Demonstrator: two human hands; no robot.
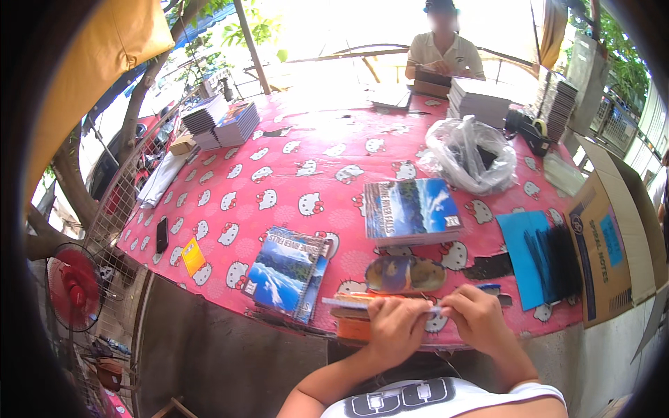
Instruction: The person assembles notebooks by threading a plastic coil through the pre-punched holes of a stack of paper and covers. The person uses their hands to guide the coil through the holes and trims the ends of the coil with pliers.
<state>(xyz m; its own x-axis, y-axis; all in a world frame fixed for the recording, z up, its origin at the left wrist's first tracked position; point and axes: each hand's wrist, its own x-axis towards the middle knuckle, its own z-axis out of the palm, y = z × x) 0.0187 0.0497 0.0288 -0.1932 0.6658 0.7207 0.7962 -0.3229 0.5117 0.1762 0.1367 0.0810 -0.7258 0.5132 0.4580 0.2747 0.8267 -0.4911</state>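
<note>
At the near table edge, both my hands are closed, fingertips pinched close together. My left hand (401, 326) and my right hand (479, 317) meet at a thin, pale piece seen edge-on, too small to name. Left of my left hand, a flat strip (343, 302) sticks out above an orange block (353, 328). Just beyond my hands lies an oval brown and blue thing (405, 274). Spiral notebooks with blue landscape covers lie in a small fanned pile (282, 270) to the left and a thicker stack (411, 209) farther out.
On the right, black plastic spirals (554, 265) lie on blue sheets (512, 230) beside an open carton (603, 237). A clear plastic bag (470, 157) and book stacks (481, 97) stand farther back. A phone (162, 235) and yellow card (193, 257) lie left. A person (446, 52) sits opposite.
</note>
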